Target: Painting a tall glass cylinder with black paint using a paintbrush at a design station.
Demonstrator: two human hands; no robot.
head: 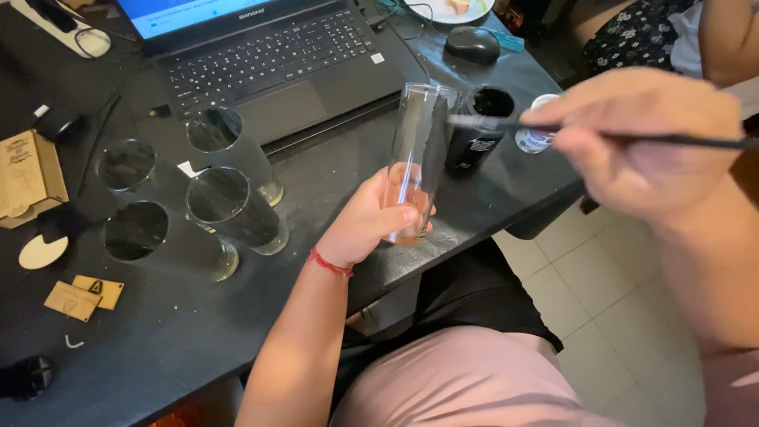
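Observation:
My left hand [368,221] grips the lower part of a tall clear glass [419,150] and holds it upright over the front edge of the black table [158,348]. A black painted streak runs down the glass's side. My right hand [640,142] pinches a thin black paintbrush [664,140], and its bristle tip touches the upper part of the glass. Just behind the glass stands an open black paint jar [479,130], with its white lid [536,134] lying beside it.
Several more tall clear glasses [229,198] stand left of my left hand. An open laptop [277,55] and a black mouse [473,43] sit at the back. Small wooden cut-out pieces [83,294] and a wooden box [30,178] lie at the left. Tiled floor [609,300] shows right.

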